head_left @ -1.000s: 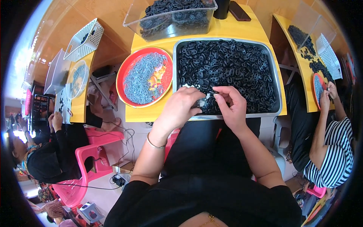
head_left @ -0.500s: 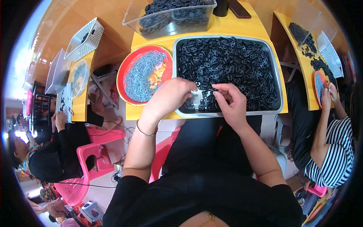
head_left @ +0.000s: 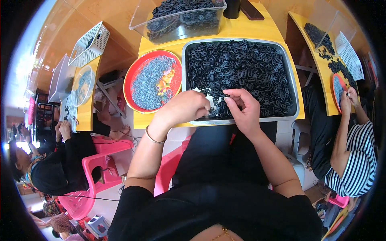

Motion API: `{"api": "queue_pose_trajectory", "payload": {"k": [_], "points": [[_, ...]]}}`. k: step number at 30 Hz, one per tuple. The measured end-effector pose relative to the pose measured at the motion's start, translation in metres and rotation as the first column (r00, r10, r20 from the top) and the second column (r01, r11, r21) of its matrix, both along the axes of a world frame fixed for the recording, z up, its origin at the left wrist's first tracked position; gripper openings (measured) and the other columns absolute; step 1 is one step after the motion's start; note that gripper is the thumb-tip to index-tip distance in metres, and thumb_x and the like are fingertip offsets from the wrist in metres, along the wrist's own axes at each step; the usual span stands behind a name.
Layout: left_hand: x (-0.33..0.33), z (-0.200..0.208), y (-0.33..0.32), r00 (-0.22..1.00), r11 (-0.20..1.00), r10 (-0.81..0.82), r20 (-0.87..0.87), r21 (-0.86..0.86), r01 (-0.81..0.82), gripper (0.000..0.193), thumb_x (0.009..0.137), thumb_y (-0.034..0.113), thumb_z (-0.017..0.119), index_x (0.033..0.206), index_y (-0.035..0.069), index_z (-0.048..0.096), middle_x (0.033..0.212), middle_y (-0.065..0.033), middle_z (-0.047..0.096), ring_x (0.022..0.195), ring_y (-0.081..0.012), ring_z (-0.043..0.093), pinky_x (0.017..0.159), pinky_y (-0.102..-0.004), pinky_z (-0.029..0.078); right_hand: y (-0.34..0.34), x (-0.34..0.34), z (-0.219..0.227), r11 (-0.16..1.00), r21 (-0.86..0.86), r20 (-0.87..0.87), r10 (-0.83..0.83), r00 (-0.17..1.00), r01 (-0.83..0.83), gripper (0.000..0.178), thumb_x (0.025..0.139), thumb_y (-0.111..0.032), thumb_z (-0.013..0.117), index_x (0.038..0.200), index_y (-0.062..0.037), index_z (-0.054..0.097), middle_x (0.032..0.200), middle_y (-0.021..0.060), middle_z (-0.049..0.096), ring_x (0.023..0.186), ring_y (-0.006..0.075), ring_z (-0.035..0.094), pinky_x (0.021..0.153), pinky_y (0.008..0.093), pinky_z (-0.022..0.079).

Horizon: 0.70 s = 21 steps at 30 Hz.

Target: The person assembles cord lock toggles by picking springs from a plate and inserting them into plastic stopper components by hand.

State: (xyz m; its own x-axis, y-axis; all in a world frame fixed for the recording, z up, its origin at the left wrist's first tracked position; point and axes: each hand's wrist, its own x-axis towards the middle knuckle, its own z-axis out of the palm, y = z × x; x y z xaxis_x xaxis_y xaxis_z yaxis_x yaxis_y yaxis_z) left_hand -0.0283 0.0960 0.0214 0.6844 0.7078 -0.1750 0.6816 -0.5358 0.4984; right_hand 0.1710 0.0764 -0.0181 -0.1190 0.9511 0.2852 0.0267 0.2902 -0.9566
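A phone [head_left: 252, 11] lies near a black cylinder [head_left: 232, 9] on the tabletop [head_left: 251, 30]; leftward are a white basket [head_left: 89, 47] and a pink chair [head_left: 112, 145].

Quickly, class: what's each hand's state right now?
Left hand: curled; whether it holds anything cannot be told.
Right hand: seems closed, pinching a black piece.

Yellow table [head_left: 241, 30], silver tray [head_left: 277, 119], black parts [head_left: 241, 72] by right hand [head_left: 243, 110].
Left of left hand [head_left: 189, 106]: yellow-rimmed red dish [head_left: 176, 76], orange-yellow print [head_left: 164, 83], blue-grey pins [head_left: 146, 86]. Farther left: pink chair [head_left: 89, 170], white basket [head_left: 90, 46]. Far right of right hand: black-and-white striped shirt [head_left: 354, 164].
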Motion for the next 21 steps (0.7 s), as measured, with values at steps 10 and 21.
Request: {"api": "queue_pose_trajectory", "payload": {"k": [10,21], "points": [[0.017,-0.017,0.012,0.984,0.934,0.128,0.125,0.319,-0.162,0.020,0.071,0.008,0.065,0.091,0.003,0.061,0.089,-0.0126,0.057,0.081,-0.0316,0.059,0.070,-0.0403,0.049,-0.001,0.000,0.001,0.999,-0.036,0.005,-0.007,1.000,0.007,0.016,0.081,-0.001,0.061,0.096,-0.0026,0.064,0.082,0.0051,0.061,0.068,0.0085,0.059,0.059,0.0209,0.046],[0.013,-0.011,-0.015,0.621,0.816,0.570,0.538,-0.462,-0.349,0.015,0.084,0.006,0.060,0.099,0.004,0.064,0.080,-0.0051,0.065,0.070,-0.0117,0.062,0.064,-0.0261,0.050,0.000,0.000,0.000,1.000,0.004,-0.017,0.007,1.000,-0.007,0.016,0.080,0.001,0.061,0.096,-0.0020,0.064,0.083,0.0049,0.061,0.068,0.0078,0.059,0.059,0.0201,0.046]]}}
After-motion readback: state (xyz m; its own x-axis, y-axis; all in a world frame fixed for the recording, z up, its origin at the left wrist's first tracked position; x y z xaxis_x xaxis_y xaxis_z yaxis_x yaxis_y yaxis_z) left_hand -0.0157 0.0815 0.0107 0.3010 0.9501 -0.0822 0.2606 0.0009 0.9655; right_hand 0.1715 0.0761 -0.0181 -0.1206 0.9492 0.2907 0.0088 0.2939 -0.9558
